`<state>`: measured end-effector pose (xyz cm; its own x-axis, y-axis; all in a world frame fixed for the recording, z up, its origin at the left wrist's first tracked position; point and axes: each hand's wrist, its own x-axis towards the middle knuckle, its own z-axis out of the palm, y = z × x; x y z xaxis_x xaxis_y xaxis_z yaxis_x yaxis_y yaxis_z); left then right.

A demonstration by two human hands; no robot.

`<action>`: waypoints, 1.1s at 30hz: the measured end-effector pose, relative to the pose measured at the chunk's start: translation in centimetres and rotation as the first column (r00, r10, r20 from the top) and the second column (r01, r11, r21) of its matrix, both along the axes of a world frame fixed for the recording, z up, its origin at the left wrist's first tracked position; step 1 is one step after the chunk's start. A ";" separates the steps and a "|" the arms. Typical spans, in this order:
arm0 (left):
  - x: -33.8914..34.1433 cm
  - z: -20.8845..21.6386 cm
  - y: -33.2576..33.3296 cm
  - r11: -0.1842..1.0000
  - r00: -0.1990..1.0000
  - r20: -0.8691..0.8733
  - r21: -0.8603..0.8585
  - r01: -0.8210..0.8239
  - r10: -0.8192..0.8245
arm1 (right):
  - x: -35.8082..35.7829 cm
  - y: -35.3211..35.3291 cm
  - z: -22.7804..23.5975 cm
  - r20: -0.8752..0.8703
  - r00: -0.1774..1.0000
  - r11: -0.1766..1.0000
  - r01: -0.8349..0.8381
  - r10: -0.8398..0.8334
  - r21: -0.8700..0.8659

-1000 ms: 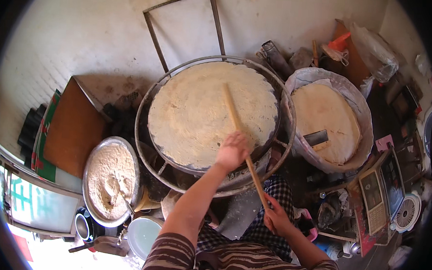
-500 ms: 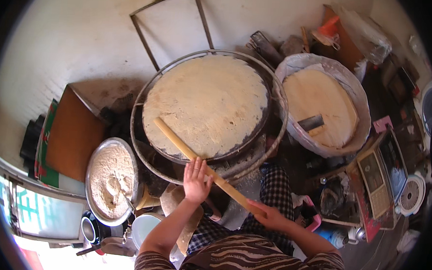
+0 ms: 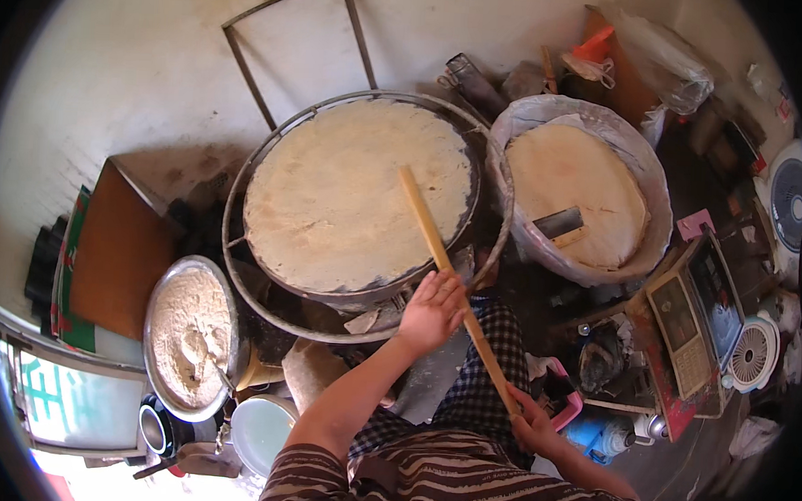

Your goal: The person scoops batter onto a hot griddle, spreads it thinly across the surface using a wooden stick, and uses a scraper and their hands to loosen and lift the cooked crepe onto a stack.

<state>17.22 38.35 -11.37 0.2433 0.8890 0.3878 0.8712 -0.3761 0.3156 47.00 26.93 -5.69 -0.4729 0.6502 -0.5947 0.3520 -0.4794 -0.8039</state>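
Note:
A long flat wooden stick slants from my lap up over a thin sheet of pale batter covering a round griddle. Near the stick's lower end, my right hand is closed around it. My left hand lies on the middle of the stick, fingers stretched out flat, just off the griddle's front rim. The stick's upper tip rests on or just over the right half of the sheet; I cannot tell which. Dark griddle metal shows along the right and front edges.
A metal ring frame surrounds the griddle. To the right, a plastic-lined basin holds round flatbreads with a scraper on top. At left stands a metal bowl of batter with a ladle. A scale and fan are at far right.
The stick's upper end has swung rightward across the batter sheet and now points more steeply away from me. Both hands have moved right with it, the right hand also closer to my body.

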 end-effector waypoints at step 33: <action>-19.1 0.7 -0.3 0.914 0.915 -0.023 0.064 -0.402 0.404 | -17.8 7.8 -2.6 -0.531 0.847 0.885 -0.263 0.021 -0.385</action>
